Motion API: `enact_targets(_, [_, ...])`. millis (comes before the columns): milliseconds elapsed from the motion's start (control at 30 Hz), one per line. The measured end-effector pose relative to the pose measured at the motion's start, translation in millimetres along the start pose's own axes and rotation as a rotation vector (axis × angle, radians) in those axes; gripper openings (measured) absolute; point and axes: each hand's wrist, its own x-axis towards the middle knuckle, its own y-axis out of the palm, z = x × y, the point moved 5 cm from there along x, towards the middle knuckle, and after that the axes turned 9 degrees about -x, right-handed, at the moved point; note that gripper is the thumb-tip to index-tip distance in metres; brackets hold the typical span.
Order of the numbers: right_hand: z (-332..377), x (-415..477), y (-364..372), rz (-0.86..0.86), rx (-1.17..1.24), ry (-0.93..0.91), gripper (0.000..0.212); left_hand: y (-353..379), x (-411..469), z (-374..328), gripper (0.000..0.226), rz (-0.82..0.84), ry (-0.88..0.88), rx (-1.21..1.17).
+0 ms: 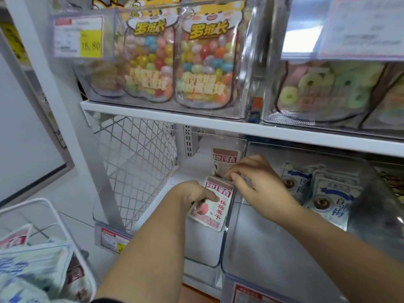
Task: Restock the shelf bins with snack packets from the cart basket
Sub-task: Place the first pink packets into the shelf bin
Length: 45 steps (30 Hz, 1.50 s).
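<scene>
Inside the clear plastic lower shelf bin [227, 237], the left hand [192, 193] clamps a pink-and-white snack packet [211, 206] reading 杨梅果干; the right hand [260, 184] pinches another upright packet [225, 160].

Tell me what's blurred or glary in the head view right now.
Head view: packets in the cart basket are motion-smeared; the upper price tag is soft; glare streaks the clear bins; shelf edges bow; the pink packet in the left hand reads sharp.
</scene>
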Motion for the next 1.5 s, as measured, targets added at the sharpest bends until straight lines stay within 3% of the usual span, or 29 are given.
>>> enact_targets(67, [-0.5,-0.2,0.1,0.001,-0.008,0.006,0.02,2.0,-0.6,-0.3,0.015,0.064,0.003,-0.019])
enact_targets(167, [-0.8,-0.5,0.4,-0.009,-0.011,0.0,0.019,1.6,0.2,3.2,0.031,0.133,0.048,-0.076])
enact_targets(467, [-1.6,-2.2,2.8,-0.042,0.027,0.007,0.029,2.1,9.2,-22.2,0.037,0.043,0.354,-0.199])
enact_targets(667, [-1.3,-2.9,4.1,-0.048,0.016,-0.004,0.027,6.2,19.9,-34.8,0.049,-0.012,0.407,-0.197])
enact_targets(733, [-1.4,-3.5,4.6,-0.053,0.014,-0.003,0.025,8.0,29.4,-31.2,0.06,-0.042,0.398,-0.131])
enact_targets(867, [-1.0,-3.1,5.1,-0.063,0.018,0.0,0.026,14.5,45.6,-21.5,0.105,-0.094,0.354,0.191])
enact_targets(900, [-0.6,-3.4,4.8,-0.067,0.017,-0.002,0.027,20.4,38.7,-22.9,0.102,-0.083,0.359,0.24])
enact_targets(1000, [0.2,-4.2,4.6,-0.073,0.019,0.006,0.029,34.8,29.8,-28.4,0.049,-0.064,0.443,0.246])
enact_targets(1133, [0.5,-5.0,5.6,-0.114,0.041,0.0,0.033,25.6,41.3,-27.6,0.073,-0.075,0.453,0.075])
enact_targets(1267, [-0.2,-4.9,6.1,-0.092,0.046,0.004,0.037,25.5,34.2,-27.2,0.034,0.004,0.451,0.006])
enact_targets(1433, [0.0,-4.9,7.2,-0.104,0.035,0.001,0.037,18.0,34.9,-21.9,0.02,-0.139,0.429,0.117])
enact_targets(1500, [0.4,-5.0,7.2,-0.118,0.039,0.003,0.037,16.3,33.4,-24.8,0.024,-0.161,0.453,0.118])
